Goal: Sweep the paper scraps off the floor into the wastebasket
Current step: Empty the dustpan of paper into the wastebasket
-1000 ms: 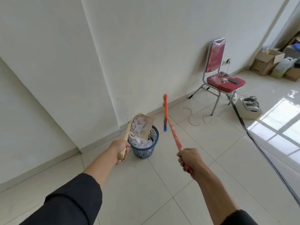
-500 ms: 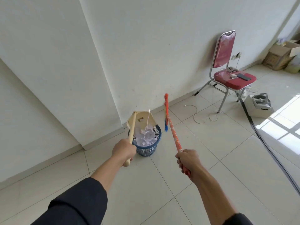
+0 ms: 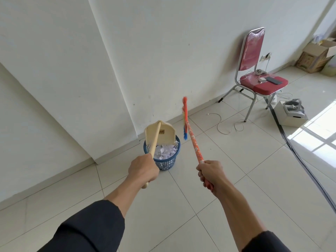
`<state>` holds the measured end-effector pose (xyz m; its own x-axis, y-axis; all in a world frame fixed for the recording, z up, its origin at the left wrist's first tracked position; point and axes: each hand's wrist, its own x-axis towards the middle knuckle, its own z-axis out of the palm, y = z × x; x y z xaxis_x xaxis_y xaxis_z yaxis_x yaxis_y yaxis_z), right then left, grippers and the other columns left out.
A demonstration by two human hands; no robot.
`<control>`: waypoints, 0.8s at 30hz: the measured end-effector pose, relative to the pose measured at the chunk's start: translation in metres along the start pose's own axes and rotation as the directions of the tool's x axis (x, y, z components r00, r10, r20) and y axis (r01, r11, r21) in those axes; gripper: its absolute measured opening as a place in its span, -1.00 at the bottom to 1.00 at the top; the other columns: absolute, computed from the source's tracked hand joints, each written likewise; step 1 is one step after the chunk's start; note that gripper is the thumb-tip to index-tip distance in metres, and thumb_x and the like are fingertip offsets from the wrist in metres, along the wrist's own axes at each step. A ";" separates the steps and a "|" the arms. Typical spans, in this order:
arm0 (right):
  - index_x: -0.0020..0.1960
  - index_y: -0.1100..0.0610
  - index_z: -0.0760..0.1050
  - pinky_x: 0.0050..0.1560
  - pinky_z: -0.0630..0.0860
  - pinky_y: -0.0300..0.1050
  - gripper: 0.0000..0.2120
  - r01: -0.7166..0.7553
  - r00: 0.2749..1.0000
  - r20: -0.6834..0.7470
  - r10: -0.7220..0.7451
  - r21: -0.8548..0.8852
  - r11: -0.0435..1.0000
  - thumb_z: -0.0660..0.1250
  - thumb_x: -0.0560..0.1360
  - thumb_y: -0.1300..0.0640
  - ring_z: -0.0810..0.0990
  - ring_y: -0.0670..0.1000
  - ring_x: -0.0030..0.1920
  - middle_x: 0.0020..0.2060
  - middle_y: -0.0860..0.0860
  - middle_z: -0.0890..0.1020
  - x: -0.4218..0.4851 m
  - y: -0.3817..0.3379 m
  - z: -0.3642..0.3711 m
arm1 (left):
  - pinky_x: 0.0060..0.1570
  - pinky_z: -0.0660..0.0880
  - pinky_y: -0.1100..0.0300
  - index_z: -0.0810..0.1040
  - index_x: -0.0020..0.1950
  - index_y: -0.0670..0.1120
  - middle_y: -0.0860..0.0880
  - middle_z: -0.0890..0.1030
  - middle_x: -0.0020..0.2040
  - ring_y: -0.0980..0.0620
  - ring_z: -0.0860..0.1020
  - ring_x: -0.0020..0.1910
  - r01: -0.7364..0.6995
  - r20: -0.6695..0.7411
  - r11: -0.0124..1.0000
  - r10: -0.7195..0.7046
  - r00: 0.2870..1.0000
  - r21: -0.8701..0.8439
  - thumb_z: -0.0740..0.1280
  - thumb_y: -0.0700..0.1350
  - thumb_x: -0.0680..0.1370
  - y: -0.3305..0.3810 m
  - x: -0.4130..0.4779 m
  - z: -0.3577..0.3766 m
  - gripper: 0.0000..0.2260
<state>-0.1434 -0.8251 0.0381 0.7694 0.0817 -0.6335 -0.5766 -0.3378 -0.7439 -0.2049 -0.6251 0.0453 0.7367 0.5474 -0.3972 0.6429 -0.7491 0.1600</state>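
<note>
A blue wastebasket [image 3: 167, 163] stands on the tiled floor near the wall corner, filled with white paper scraps [image 3: 164, 151]. My left hand [image 3: 143, 170] grips the wooden handle of a cream dustpan [image 3: 162, 132], which is tipped upside down over the basket's far rim, its back facing me. My right hand [image 3: 211, 172] grips the orange patterned handle of a broom [image 3: 191, 138]. The broom head [image 3: 185, 118], with orange and blue bristles, is lifted off the floor just right of the basket.
A red padded chair [image 3: 254, 57] with a phone and chargers stands by the wall at right. White cables [image 3: 227, 126] lie on the floor, a black strip [image 3: 298, 157] runs along the right, beside a white box [image 3: 292, 116]. Cardboard boxes [image 3: 316, 55] sit far right.
The dustpan has tipped further over the basket, from showing scraps inside to upside down, and its scraps have dropped into the basket. The broom has stayed raised.
</note>
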 end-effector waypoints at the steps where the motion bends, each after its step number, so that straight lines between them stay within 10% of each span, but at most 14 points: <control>1: 0.06 0.35 0.54 -0.55 0.31 -0.20 -0.83 -0.003 1.000 0.001 0.003 0.001 1.000 0.24 0.53 0.32 0.38 -0.04 -0.49 -0.35 0.11 0.46 -0.001 0.000 0.001 | -0.53 0.32 0.20 0.42 0.42 -0.05 -0.02 0.49 -0.13 0.06 0.45 -0.34 -0.002 -0.007 1.000 0.002 1.000 0.005 0.22 -0.29 0.52 -0.001 -0.002 -0.002 -0.54; 16: 0.06 0.35 0.53 -0.53 0.30 -0.19 -0.84 -0.004 1.000 0.011 0.004 0.011 1.000 0.23 0.54 0.34 0.38 -0.05 -0.48 -0.35 0.11 0.46 -0.016 0.007 0.017 | -0.47 0.33 0.20 0.49 0.25 -0.14 -0.05 0.58 -0.29 0.07 0.54 -0.43 0.105 0.008 0.965 -0.106 0.994 -0.239 0.21 -0.25 0.57 -0.028 0.004 -0.033 -0.74; 24: -0.01 0.29 0.53 -0.54 0.35 -0.21 -0.87 0.054 0.998 0.018 -0.053 -0.061 0.997 0.22 0.57 0.27 0.42 -0.04 -0.47 -0.33 0.10 0.48 -0.027 0.011 0.039 | -0.43 0.38 0.22 0.56 0.22 -0.22 -0.09 0.54 -0.29 0.03 0.48 -0.42 0.269 0.137 0.553 -0.268 0.954 -0.789 0.29 -0.27 0.54 -0.062 0.010 -0.045 -0.74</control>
<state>-0.1815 -0.7943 0.0383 0.7939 0.1163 -0.5968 -0.5163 -0.3895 -0.7627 -0.2280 -0.5568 0.0719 0.5014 0.6716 -0.5454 0.7191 0.0270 0.6943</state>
